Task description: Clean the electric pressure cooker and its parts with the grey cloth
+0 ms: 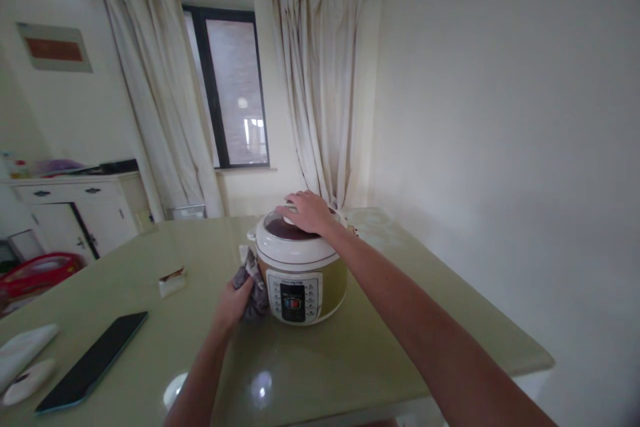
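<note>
A white electric pressure cooker [300, 256] with a dark control panel stands upright on the pale green table [390, 340]. Pressed to its left side is a crumpled grey cloth [256, 290], gripped by my left hand [234, 303]. On top of the dark lid, my right hand [310, 213] is closed over the white lid handle [289, 219], which is mostly hidden under the fingers. The lid sits on the cooker.
Left on the table lie a dark tablet [95, 360], a small white packet [173, 282], a rounded white object [29, 381] and a white slab-like item [23, 352]. A wall [500, 147] borders the table's right side. A red chair-like object [43, 270] stands beyond its left edge.
</note>
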The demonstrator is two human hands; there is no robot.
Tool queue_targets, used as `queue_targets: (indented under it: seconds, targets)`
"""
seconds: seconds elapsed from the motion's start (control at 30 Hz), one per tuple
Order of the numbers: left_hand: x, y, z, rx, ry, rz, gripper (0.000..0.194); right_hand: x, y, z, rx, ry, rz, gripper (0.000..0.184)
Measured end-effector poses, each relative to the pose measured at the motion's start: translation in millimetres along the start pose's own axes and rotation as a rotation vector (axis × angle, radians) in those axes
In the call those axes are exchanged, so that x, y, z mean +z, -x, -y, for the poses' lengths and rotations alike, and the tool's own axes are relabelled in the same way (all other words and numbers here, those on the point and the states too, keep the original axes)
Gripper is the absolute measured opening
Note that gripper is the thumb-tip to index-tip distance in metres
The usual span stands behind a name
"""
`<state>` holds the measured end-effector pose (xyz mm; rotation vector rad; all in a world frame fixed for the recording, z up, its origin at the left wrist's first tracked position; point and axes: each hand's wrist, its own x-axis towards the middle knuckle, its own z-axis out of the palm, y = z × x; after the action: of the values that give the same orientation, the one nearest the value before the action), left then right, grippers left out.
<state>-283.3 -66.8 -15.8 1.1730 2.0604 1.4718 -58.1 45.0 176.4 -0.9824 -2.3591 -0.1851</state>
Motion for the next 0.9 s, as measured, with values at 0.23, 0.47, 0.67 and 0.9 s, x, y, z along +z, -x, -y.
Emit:
queue_targets:
  seconds: [0.23, 0.47, 0.67, 0.9]
  targets:
    - [7.1, 60, -19, 0.182, 0.064, -0.134, 0.047, -2, -4, 3, 0.067, -0.108, -0.008, 0.049]
    - [-1.8, 69, -94, 0.671, -0.112, -0.279, 0.051, -2, -4, 0, 0.059, -0.150, -0.010, 0.054]
    - [2.2, 19, -63, 0.351, 0.079, -0.252, 0.044, 0, -5, -3, 0.076, -0.158, -0.018, 0.056]
    - [18.2, 16, -4, 0.173, 0.082, -0.081, 0.039, -3, -2, 1, 0.067, -0.103, -0.014, 0.059]
